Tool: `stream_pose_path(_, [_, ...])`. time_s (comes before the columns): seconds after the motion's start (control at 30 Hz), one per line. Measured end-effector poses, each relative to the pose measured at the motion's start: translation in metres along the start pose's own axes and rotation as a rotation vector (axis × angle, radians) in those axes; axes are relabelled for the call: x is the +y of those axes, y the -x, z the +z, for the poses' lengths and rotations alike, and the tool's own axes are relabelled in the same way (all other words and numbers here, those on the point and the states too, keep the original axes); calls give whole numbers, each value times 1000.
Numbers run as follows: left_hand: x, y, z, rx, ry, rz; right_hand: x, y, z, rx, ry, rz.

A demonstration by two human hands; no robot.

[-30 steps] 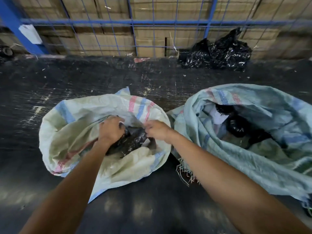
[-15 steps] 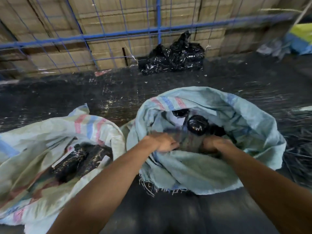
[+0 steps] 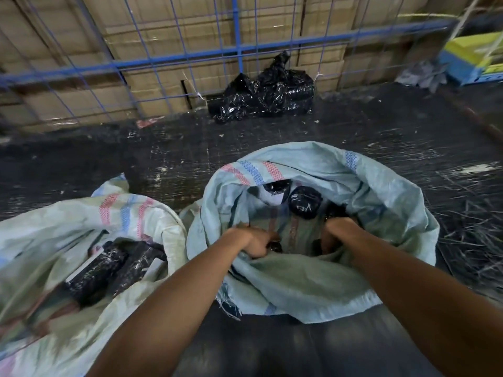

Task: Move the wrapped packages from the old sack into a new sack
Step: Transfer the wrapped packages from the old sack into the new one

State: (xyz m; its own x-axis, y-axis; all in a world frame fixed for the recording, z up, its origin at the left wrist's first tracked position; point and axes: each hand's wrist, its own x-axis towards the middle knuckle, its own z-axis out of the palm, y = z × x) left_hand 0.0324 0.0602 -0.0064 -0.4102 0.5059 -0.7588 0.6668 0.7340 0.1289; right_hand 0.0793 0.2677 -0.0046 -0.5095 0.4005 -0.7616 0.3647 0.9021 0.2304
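Woven plastic, pale cream with red and blue stripes: the new sack lies at 9 o'clock, mouth rolled wide, I'd say so packages drop in without a hand holding it open. Black wrapped packages already lie inside it, side by side near the mouth.

My left hand is at centre, reaching over the near lip of the old sack, the bluish-green woven one at 3 o'clock. Fingers are curled down into the fold; something dark sits just under the knuckles, but I cannot tell whether I'm holding a package or just bunched cloth.

My right hand goes in beside it, toward 2 o'clock, fingers buried among the contents. They are hidden, so I cannot tell how far they are curled or what they hold. Both hands are in together, probably to lift one bulky item or pin the slack cloth down.

More black bundles sit deeper in the old sack, toward 12 o'clock, one with a pale label. So the task is partway done, several left.

The two sacks lie touching on the dark floor, which keeps the carry short.

Far back at 12 o'clock a black plastic bag rests against the blue wire fence, cardboard boxes behind it.
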Motion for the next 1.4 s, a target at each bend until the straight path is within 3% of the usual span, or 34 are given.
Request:
stream_pose_path(0.07, [-4, -6, -1, -69, 250, -46, 3, -2, 10, 26, 3, -7])
stream_pose_path(0.23, [2, -14, 12, -80, 186, -135, -2, -23, 35, 82, 1, -30])
stream_pose_path(0.4, [6, -24, 11, -196, 471, -269, 3, -12, 44, 51, -95, 30])
stream_pose_path(0.47, [10, -25, 12, -93, 456, -264, 5, -7, 49, 97, -129, 10])
stream_pose_path(0.57, [12, -19, 10, 203, 397, -238, 2, 7, 48, 240, -193, -46])
stream_pose_path(0.67, [8, -3, -11, 448, 801, -119, -3, 30, 19, 351, -410, -135])
stream_pose_path(0.8, [-10, 38, -39, 666, 1350, 80, -6, 64, -32, 433, -1012, -284])
stream_pose_path(0.87, [-33, 64, -36, 666, 1519, 172, -13, 83, -48, 310, -1294, -387])
stream_pose_path(0.9, [-42, 75, -32, 594, 1587, 244, -15, 92, -53, 206, -1351, -428])
stream_pose_path(1.03, [-120, 135, 23, 379, 1846, 418, -62, 120, -65, -80, -1259, -627])
stream_pose_path(1.13, [-189, 182, 89, 414, 2084, 394, -137, 141, -67, -186, -1249, -826])
stream_pose_path(1.23, [-238, 205, 141, 662, 2119, 235, -226, 168, -54, -311, -1267, -943])
stream_pose_path(1.3, [-262, 204, 166, 955, 2014, -59, -282, 180, -33, -306, -1230, -951])
stream_pose_path(1.37, [-278, 197, 189, 1183, 1693, -450, -332, 177, -3, -102, -1119, -959])
stream_pose_path(1.4, [-281, 193, 197, 1192, 1474, -601, -351, 171, 14, 79, -1017, -956])
